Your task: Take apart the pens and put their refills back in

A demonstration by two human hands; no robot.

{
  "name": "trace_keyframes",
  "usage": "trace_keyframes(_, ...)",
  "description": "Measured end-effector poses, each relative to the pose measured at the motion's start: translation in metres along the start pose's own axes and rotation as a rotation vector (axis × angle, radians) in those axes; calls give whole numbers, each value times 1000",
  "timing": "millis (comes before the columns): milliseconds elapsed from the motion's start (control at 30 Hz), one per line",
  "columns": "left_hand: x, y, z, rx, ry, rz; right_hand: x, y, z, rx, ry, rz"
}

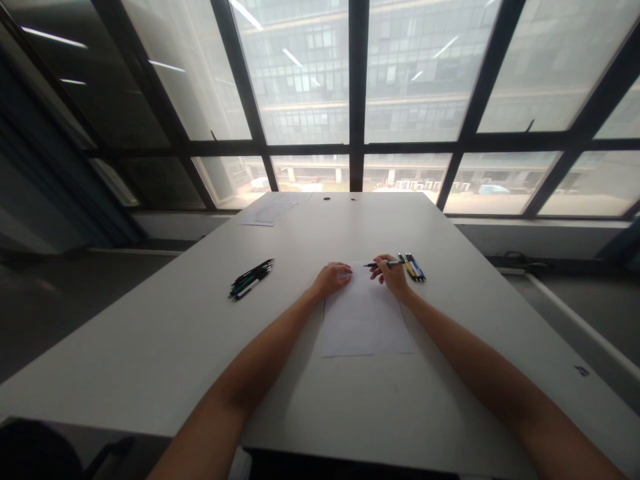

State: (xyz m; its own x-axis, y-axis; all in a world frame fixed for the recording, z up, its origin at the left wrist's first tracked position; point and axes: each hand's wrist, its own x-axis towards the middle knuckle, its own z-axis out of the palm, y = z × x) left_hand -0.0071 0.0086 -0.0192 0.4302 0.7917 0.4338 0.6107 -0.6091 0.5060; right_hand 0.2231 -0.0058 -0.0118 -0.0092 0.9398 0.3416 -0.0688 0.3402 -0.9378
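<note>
Head view: right hand (395, 275) grips a pen (384, 265) over the far edge of the paper sheet (365, 320), while left hand (333, 277), loosely curled and empty, steadies it on the bench (150, 347).

We see open table (165, 347) around the sheet (367, 320); pens (250, 280) lie well left, more pens (414, 267) just right, papers (273, 210) far back.

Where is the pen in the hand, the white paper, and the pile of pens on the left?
pen in the hand (387, 264), head view, its middle.
white paper (365, 320), head view, bare centre.
pile of pens (251, 279), head view, middle of the bunch.
</note>
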Motion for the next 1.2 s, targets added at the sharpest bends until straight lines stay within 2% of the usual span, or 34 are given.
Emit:
trace_keyframes(233, 1, -1, -1, 4, 0, 3, -1, 4, 4, -218, -144, -48)
trace_keyframes(400, 0, -2, 0, 12, -6, -3, -6, 7, 7, -179, -260, -14)
trace_keyframes(633, 0, -3, 1, 30, 0, 4, -3, 15, 8, -207, -278, 27)
trace_keyframes(900, 0, -3, -1, 36, 2, 14, -1, 14, 9, -263, -289, 52)
trace_keyframes(967, 0, -3, -1, 38, -3, 9, 0, 12, 8, -272, -241, -2)
trace_keyframes(1100, 0, -3, -1, 43, -15, -9, 3, 7, 1, -281, 21, -189)
trace_keyframes(1200, 0, -3, -1, 42, -14, -9, 4, 4, -3, -219, 86, -164)
